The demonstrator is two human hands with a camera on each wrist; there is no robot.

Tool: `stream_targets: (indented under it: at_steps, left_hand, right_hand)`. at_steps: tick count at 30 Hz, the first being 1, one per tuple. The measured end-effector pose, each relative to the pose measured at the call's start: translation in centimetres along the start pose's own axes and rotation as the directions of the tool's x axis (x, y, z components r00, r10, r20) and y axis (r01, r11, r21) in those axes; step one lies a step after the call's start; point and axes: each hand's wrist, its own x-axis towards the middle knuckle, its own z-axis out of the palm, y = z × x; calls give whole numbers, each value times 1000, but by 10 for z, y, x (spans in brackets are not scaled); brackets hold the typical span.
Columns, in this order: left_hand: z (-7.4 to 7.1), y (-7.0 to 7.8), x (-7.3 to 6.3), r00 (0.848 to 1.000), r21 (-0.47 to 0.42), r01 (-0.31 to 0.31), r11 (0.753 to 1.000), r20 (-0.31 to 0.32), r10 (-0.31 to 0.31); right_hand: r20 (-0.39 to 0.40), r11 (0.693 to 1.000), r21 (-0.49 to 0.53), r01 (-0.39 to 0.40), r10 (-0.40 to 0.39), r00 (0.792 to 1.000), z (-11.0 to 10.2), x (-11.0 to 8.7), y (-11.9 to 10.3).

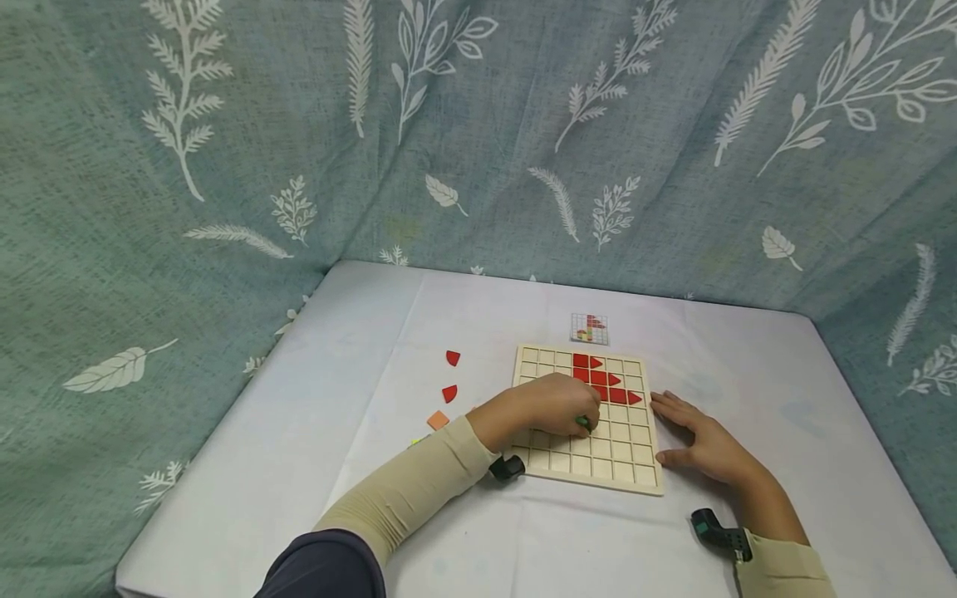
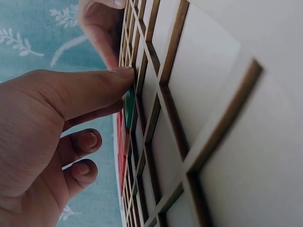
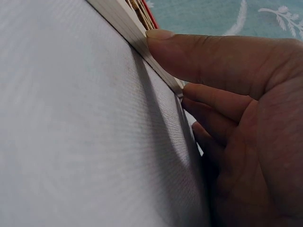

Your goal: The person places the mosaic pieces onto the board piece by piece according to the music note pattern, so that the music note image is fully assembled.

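Observation:
A wooden grid board (image 1: 622, 453) lies on the white table with red tiles (image 1: 600, 378) set in its upper cells, some with pointed right ends. Over the middle of the board, my left hand (image 1: 559, 404) pinches a small green tile (image 2: 129, 108) between thumb and finger. In the left wrist view the tile's lower edge is at the grid; whether it sits in a cell I cannot tell. My right hand (image 1: 701, 442) rests at the board's right edge, fingers extended, and its thumb (image 3: 189, 54) touches the board's side in the right wrist view.
Behind the board lies a small printed picture card (image 1: 590, 329). Left of it are two red quarter-round pieces, one farther (image 1: 453, 358) and one nearer (image 1: 449, 394), and an orange square (image 1: 438, 420). A yellow-green piece (image 1: 415, 443) is partly hidden by my left sleeve. A patterned curtain (image 1: 478, 149) surrounds the table.

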Motion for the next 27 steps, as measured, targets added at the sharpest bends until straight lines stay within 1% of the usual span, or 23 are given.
stream_targets:
  at_steps: [6,13,19,22,27]
  left_hand:
    - [1,-2,-5,1000,-5,5,1000,0,-5]
    - [4,-5,-13,1000,-33,14,999,-14,-14]
    - [7,-7,-22,999,-15,33,999,-10,-34]
    - [8,-10,-30,998,-5,49,999,-24,-49]
    - [7,-17,-51,993,-13,109,994,-46,-110]
  right_hand:
    - [2,1000,-5,5,-5,1000,1,1,-2]
    - [4,1000,-7,6,-6,1000,1,0,-5]
    - [8,1000,-15,4,-4,1000,1,-1,-7]
    - [5,1000,-19,6,-6,1000,0,-2,-8]
    - [5,1000,-13,4,-4,1000,-1,-3,-8]
